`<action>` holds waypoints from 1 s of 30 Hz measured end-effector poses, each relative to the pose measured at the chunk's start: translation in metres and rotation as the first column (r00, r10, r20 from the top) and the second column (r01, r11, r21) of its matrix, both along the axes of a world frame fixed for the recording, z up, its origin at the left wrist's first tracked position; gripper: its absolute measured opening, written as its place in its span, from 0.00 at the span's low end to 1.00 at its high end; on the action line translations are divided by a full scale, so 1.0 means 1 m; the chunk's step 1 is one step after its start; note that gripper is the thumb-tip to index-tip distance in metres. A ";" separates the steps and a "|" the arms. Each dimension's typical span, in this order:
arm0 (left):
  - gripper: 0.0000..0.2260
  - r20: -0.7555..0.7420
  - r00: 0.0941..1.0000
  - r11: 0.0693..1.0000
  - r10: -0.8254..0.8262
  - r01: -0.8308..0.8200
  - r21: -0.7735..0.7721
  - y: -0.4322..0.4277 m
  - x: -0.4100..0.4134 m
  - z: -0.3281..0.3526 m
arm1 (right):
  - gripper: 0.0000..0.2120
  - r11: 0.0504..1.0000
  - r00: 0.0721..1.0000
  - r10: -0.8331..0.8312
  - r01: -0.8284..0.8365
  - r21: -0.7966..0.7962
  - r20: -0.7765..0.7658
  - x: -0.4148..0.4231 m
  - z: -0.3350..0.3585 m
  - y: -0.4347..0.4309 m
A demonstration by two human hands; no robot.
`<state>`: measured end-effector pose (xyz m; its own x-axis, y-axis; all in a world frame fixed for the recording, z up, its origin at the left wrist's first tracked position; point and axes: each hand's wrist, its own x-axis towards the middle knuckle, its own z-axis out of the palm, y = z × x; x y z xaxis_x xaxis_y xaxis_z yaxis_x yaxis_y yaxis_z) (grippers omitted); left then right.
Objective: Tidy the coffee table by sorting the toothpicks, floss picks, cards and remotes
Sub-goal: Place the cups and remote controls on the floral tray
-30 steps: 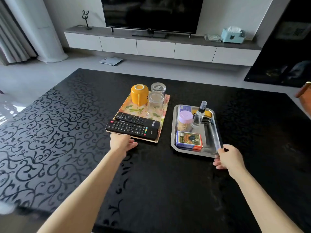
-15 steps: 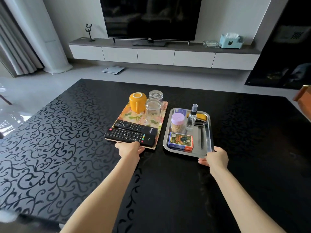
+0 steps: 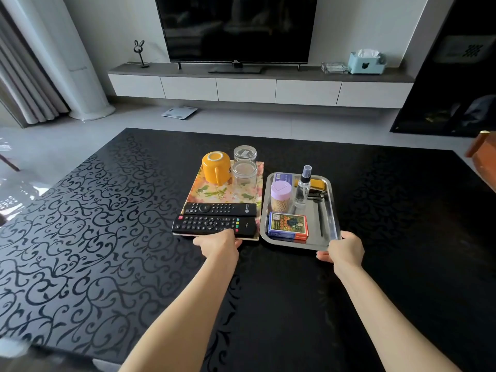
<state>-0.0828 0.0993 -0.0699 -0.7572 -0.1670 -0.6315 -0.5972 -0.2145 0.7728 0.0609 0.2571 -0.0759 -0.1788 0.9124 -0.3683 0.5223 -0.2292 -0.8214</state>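
Two black remotes (image 3: 214,224) lie side by side on the near end of a floral tray (image 3: 209,193). My left hand (image 3: 218,242) grips that tray's near edge. To its right sits a steel tray (image 3: 331,208) holding a card box (image 3: 287,226), a toothpick jar with a purple lid (image 3: 280,196), a spray bottle (image 3: 302,187) and a blue packet (image 3: 284,177). My right hand (image 3: 345,249) grips the steel tray's near right corner.
An upturned orange mug (image 3: 216,167) and two upturned glasses (image 3: 244,175) stand on the floral tray's far end. The black patterned table (image 3: 80,237) spreads wide on all sides. A wooden chair edge (image 3: 483,157) shows at far right.
Both trays have slid closer together and now sit nearly edge to edge. My hands have kept hold of the near edges, and the view has tilted up.
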 end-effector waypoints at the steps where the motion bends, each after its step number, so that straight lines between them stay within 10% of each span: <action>1: 0.27 0.008 1.000 1.000 -0.007 0.007 -0.008 -0.001 0.002 0.001 | 0.17 1.000 1.000 0.002 -0.002 0.002 0.005 0.002 0.000 0.001; 30: 0.27 0.027 0.999 0.998 -0.047 0.048 -0.038 -0.006 0.011 0.008 | 0.19 0.998 0.997 0.039 -0.043 0.051 0.069 0.013 0.006 0.001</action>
<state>-0.0719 0.0935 -0.0617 -0.7484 -0.1564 -0.6445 -0.6258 -0.1555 0.7644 0.0740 0.2582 -0.0698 -0.1928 0.9233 -0.3323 0.5850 -0.1637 -0.7943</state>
